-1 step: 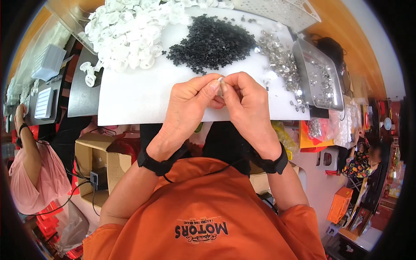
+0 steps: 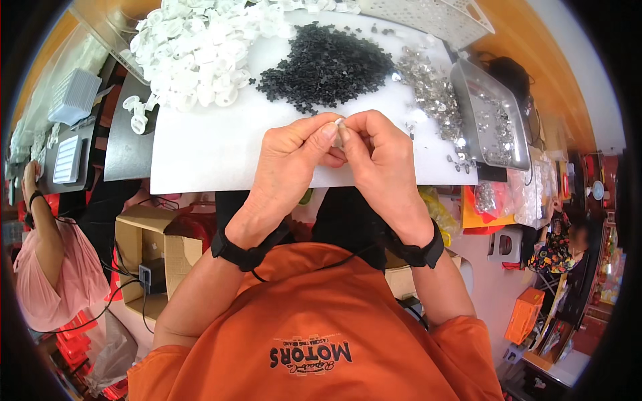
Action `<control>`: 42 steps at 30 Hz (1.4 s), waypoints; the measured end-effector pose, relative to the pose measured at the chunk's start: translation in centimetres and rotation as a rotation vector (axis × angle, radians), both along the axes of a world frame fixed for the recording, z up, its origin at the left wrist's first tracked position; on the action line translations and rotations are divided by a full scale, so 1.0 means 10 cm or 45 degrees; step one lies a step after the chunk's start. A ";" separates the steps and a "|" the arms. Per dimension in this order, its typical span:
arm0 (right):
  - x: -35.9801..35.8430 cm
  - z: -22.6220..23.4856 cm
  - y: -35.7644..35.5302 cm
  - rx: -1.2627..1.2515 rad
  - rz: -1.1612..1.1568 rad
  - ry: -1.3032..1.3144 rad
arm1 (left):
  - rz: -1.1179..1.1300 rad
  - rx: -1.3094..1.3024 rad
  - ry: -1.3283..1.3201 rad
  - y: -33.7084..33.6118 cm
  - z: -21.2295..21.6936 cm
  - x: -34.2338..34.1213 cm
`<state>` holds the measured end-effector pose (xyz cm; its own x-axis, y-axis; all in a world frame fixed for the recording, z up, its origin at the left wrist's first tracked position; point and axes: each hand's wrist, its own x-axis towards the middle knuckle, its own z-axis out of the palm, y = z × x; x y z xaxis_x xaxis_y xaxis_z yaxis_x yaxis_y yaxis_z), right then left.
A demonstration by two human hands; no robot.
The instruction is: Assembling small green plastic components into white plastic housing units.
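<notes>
1. Small part (image 2: 339, 127), pale and too tiny to make out, sits pinched between the fingertips of both hands, just above the near edge of the white counter (image 2: 221, 154).
2. Left hand (image 2: 294, 157) has its fingers closed, thumb and forefinger tips pressed on the part.
3. Right hand (image 2: 378, 157) meets it from the other side, its fingers likewise closed on the same part; the two hands touch at the tips.
4. Both wrists wear black bands, and orange sleeves come up from the lower edge.
5. Black bits (image 2: 328, 67) lie in a heap on the counter just beyond the hands, well within reach and with nothing between.
6. White rings (image 2: 194, 53) are piled at the far left of the counter, a few strays spilling off its left edge.
7. Shiny metal bits (image 2: 431, 90) are scattered to the right of the black heap, running down toward the right hand.
8. Metal tray (image 2: 468, 87) stands at the counter's right edge with more shiny bits in it.
9. White basket (image 2: 435, 17) with holes lies at the far right corner.
10. Cardboard box (image 2: 144, 234) sits open below the counter on the left.
11. Another person in pink (image 2: 53, 267) stands at the far left, apart from the hands.
</notes>
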<state>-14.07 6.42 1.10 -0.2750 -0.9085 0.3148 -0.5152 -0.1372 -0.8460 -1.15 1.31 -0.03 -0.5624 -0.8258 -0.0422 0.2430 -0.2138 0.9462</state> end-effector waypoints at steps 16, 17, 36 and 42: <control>0.03 -0.01 0.00 -0.014 0.004 0.051 | 0.030 -0.089 -0.041 0.02 -0.04 0.00; 0.06 0.00 0.01 -0.044 -0.019 0.123 | 0.028 -0.089 -0.040 0.02 -0.03 0.00; -0.16 0.11 0.11 0.237 0.102 -0.231 | -0.008 -0.098 -0.021 0.03 -0.01 0.03; -0.18 0.11 0.10 0.324 0.198 -0.282 | -0.066 -0.095 -0.020 0.00 -0.02 0.03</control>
